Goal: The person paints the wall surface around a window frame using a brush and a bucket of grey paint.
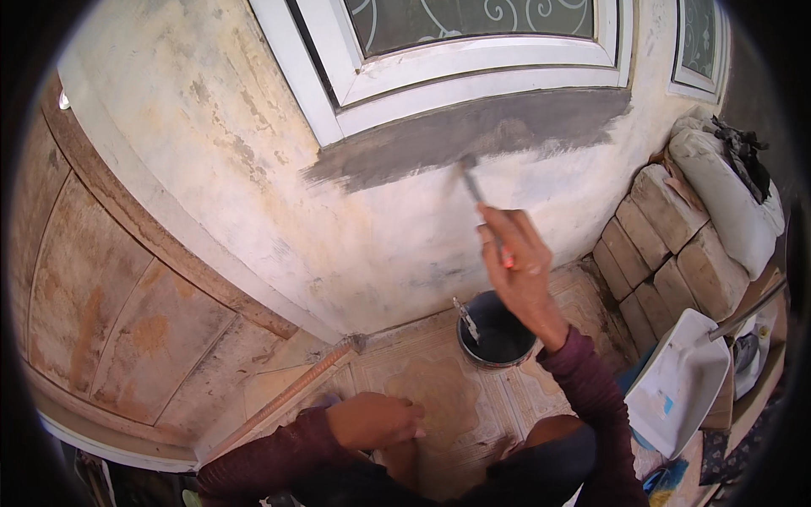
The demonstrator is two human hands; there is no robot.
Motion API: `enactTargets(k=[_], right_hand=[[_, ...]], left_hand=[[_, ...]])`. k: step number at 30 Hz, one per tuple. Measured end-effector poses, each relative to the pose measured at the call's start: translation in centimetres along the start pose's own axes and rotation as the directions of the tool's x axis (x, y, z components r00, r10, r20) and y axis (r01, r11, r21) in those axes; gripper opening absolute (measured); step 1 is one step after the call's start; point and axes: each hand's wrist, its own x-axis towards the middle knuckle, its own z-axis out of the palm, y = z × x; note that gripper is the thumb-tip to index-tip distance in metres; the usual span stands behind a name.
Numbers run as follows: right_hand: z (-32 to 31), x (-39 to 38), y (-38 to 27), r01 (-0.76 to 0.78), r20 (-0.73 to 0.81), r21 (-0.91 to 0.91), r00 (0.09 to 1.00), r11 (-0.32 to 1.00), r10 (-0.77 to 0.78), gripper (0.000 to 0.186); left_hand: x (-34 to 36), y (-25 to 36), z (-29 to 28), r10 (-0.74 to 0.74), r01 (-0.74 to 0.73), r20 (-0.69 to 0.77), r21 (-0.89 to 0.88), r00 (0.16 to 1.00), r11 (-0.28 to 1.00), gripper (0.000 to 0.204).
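My right hand (519,258) is closed around the handle of a paintbrush (473,184), which has a bit of red at its end. The brush tip touches the lower edge of a dark grey painted band (405,160) on the pale wall (355,245), just under the window. Below this hand a dark bucket (497,365) stands on the floor, with dark contents and a whitish, smeared stick (467,321) against its left rim. My left hand (380,420) is held low by my legs, its fingers curled and partly turned from view; nothing shows in it.
A white-framed window (473,80) is above the band. At left is a worn wooden door (127,313). Stacked paper-wrapped blocks (650,228) and a white sack (726,194) line the right wall. A white dustpan (684,380) stands nearer, beside a cardboard box (756,372).
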Motion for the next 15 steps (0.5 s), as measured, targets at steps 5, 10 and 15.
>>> enactTargets(k=[5,10,15], right_hand=[[1.3,-0.2,-2.0,-0.181,0.198,0.305,0.972,0.935,0.124,0.030],[-6.1,1.9,4.0,-0.362,-0.178,0.226,0.897,0.904,0.404,0.027],[-6.3,1.3,3.8,-0.303,-0.326,-0.011,0.902,0.953,0.283,0.026]], left_hand=[[-4.0,1.8,2.0,0.075,-0.081,-0.243,-0.015,0.967,0.997,0.030],[-7.1,1.7,3.3,0.069,-0.078,-0.309,-0.016,0.949,0.997,0.030],[-4.0,-1.5,1.2,0.114,-0.110,-0.243,0.032,0.963,0.993,0.034]])
